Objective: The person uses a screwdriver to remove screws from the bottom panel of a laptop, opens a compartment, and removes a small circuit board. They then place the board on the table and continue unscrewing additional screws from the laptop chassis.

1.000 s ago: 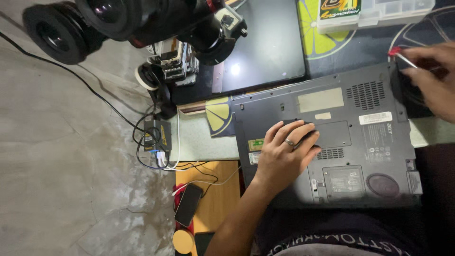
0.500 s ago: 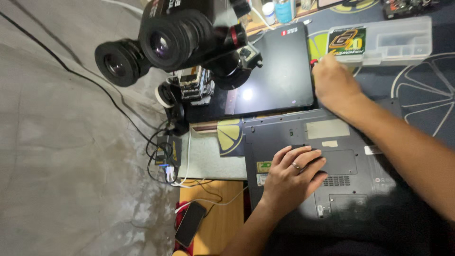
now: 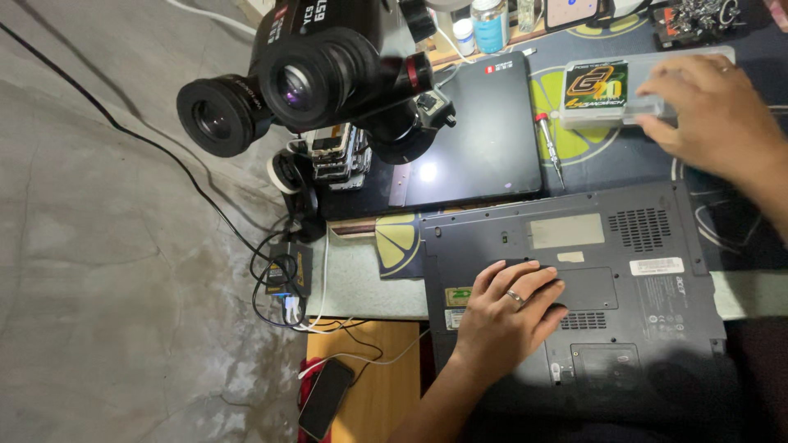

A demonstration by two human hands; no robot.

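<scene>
While the left hand (image 3: 505,316) rests flat, fingers spread, on the laptop (image 3: 607,271), the right hand (image 3: 714,123) grasps the clear plastic case (image 3: 611,94).

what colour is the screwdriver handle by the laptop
Red, on the screwdriver lying beyond the laptop; head view.

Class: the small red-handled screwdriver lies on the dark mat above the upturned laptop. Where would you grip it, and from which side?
Grip the red-handled screwdriver by its thicker red handle end, coming from above. It lies flat, with open mat either side, and its thin shaft points toward the grey laptop.
</scene>
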